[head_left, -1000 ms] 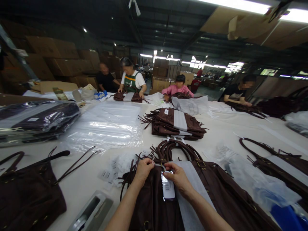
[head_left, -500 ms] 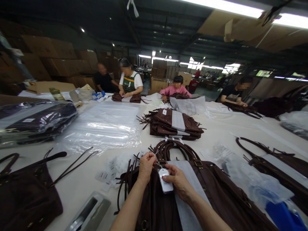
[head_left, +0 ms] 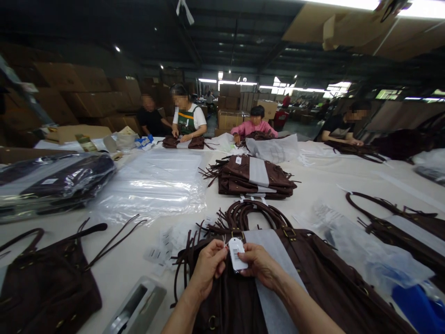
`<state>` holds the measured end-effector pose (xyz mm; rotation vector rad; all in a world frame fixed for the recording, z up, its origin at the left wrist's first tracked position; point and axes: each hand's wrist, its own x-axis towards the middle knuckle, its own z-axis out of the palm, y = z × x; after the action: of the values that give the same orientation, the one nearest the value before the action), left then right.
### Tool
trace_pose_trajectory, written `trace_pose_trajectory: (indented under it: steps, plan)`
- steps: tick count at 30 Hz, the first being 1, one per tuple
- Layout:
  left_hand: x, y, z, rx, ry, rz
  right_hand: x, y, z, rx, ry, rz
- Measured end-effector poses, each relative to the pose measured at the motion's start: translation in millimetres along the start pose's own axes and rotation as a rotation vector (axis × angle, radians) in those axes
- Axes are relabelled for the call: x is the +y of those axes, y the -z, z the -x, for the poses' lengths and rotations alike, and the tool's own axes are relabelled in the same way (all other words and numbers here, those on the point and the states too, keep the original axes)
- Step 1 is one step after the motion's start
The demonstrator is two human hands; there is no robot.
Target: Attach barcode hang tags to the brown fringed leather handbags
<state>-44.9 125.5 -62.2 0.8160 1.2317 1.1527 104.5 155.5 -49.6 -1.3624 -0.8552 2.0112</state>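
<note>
**White hang tag held between both hands over a brown handbag**

A small white hang tag (head_left: 237, 253) with a barcode is pinched from both sides. The left hand (head_left: 207, 266) is closed on the tag's left edge, thumb and fingertips in a firm grip; the right hand (head_left: 259, 264) is closed on its right edge in the same way. The tag is held upright, just above the top of a dark brown handbag (head_left: 313, 283) that lies flat on the desk (head_left: 121, 264) directly under the hands. A strip of white tissue paper (head_left: 269, 297) is laid lengthwise over this handbag, and its looped handles (head_left: 257, 215) and fringe strands are spread just beyond the tag.

To the left of the handbag, loose small tags (head_left: 158, 250) are scattered on the desk, and a grey metal tool (head_left: 135, 308) is seen near the lower edge. Another brown bag (head_left: 45, 287) lies at the far left. Further out, a stack of folded brown bags (head_left: 257, 178) banded in white is placed at the middle of the desk, beside a pile of clear plastic bags (head_left: 156, 181). Wrapped bags (head_left: 52, 178) are stacked at the left. A further handbag (head_left: 399, 227) lies at the right. At the far side of the desk, four other people (head_left: 187, 118) are seated, with cardboard boxes (head_left: 73, 93) piled behind them
</note>
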Motion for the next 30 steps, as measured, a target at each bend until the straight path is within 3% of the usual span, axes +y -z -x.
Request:
trace_pose_trajectory:
  steps: [7,17,21,27,30]
  plan:
    - [-8,-3,-1,0.021,-0.017,0.01,-7,-5,2,-0.042,-0.062,0.032]
    - [-4,-4,34,-0.059,-0.026,-0.25,15,-21,0,0.133,0.161,-0.078]
    - [-5,-13,42,-0.074,-0.027,-0.233,14,-21,-2,0.157,0.218,-0.086]
    - [-13,-30,43,0.064,-0.046,-0.053,16,-22,-8,0.093,0.266,-0.031]
    - [-12,-32,44,0.149,-0.097,0.003,17,-18,-2,0.053,0.307,0.14]
